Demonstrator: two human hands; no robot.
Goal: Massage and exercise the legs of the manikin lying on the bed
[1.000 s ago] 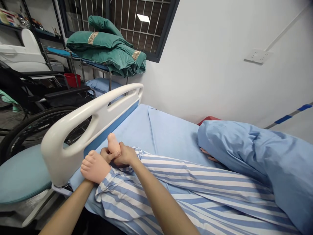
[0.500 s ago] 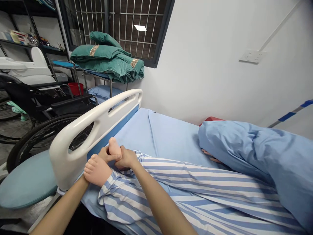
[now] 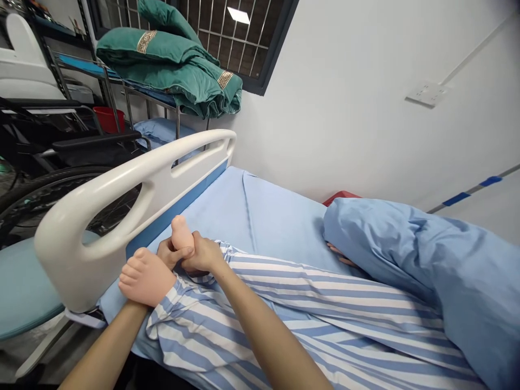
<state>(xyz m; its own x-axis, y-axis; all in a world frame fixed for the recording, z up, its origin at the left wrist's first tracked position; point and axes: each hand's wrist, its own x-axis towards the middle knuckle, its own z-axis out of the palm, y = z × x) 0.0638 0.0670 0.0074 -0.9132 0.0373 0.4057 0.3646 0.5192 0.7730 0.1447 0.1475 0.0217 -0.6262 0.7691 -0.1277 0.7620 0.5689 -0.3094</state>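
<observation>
Two manikin-like feet stick out of blue-and-white striped trousers [image 3: 325, 287] on the bed. The far foot [image 3: 181, 233] points upward, and both my hands are closed around it. My left hand [image 3: 170, 253] grips it from the side towards the footboard, partly hidden behind the near foot [image 3: 147, 277]. My right hand [image 3: 203, 254] wraps the ankle side of the far foot, just above the trouser cuff. The near foot rests over my left wrist, its toes towards the footboard.
A white footboard [image 3: 85, 203] borders the bed on the left, with a wheelchair [image 3: 93, 141] beyond it. Light blue bedding [image 3: 406, 238] covers the right part, with fingers [image 3: 341, 254] showing under its edge. Green folded quilts [image 3: 174, 65] lie on a stand below the window.
The view has shifted closer and downward, so the footboard looks larger. My hands stay on the far foot with little visible change in grip.
</observation>
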